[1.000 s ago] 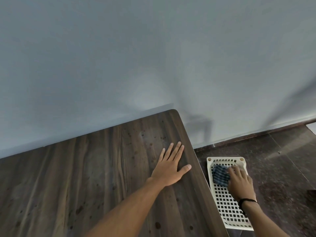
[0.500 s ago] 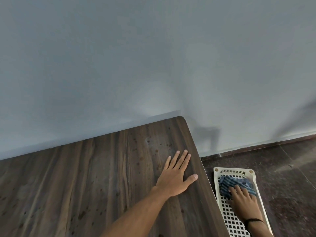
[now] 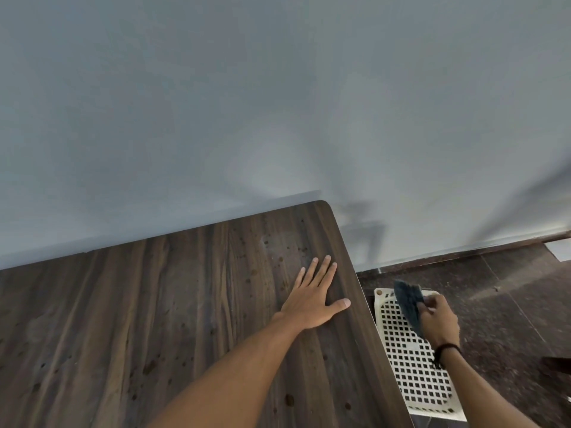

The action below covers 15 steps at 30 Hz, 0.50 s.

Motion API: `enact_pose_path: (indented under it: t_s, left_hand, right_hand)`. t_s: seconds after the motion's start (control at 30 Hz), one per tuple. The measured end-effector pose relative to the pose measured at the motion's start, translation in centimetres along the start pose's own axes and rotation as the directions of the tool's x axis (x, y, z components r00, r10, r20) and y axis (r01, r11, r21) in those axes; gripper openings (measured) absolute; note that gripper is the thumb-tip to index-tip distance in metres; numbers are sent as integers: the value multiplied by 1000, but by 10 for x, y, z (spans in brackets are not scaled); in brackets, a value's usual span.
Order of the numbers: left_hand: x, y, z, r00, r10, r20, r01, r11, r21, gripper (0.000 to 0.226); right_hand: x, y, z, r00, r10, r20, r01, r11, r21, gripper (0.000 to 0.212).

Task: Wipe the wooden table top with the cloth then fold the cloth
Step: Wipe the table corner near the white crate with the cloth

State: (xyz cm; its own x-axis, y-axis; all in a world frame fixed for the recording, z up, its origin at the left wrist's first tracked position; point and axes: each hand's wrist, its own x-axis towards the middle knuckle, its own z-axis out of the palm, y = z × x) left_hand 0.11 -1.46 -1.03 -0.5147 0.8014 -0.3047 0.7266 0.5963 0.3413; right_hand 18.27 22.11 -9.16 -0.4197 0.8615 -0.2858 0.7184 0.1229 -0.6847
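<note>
wooden table point(image 3: 154, 304): dark grain, spotted | left hand point(image 3: 312, 299): flat on table near its right edge, fingers straight, released | right hand point(image 3: 438, 319): beyond table's right edge, fingers grasping blue cloth point(image 3: 408, 304), held in air | white perforated tray point(image 3: 414, 366): floor, beside table's right edge

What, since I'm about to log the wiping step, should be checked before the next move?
1. Cloth gripped: ok, the right hand holds it.
2. Cloth clear of the white perforated basket: cannot tell, its lower end is hidden behind the hand.
3. Cloth over the wooden table: not ok, it hangs beside the table's right edge.
4. Wiping path free: not ok, the left hand lies flat near that edge.
5. Dirt to target: ok, dark spots show by the far corner.
</note>
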Motion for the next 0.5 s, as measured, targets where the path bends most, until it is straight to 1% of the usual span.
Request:
enact_pose_path:
  t_s: [0.07, 0.13, 0.23, 0.3, 0.5]
  left_hand:
    - [1, -1, -2, 1000, -8, 18, 8, 1000, -6, 92]
    - [2, -3, -7, 999, -17, 41, 17, 1000, -15, 92]
    - [4, -9, -19, 997, -56, 52, 57, 998, -32, 92]
    - [4, -13, -26, 995, -87, 52, 89, 995, -44, 92]
    - [-3, -30, -39, 992, -108, 67, 113, 991, -65, 93]
  right_hand:
    - [3, -22, -4, 1000, -11, 4, 11, 997, 72, 9]
    - [4, -49, -3, 999, -48, 22, 47, 996, 76, 11]
    - [1, -90, 5, 990, -134, 54, 134, 991, -8, 10]
    - [-3, -108, 11, 983, -178, 51, 181, 982, -48, 9]
    - [-14, -132, 26, 967, -254, 25, 255, 961, -107, 8]
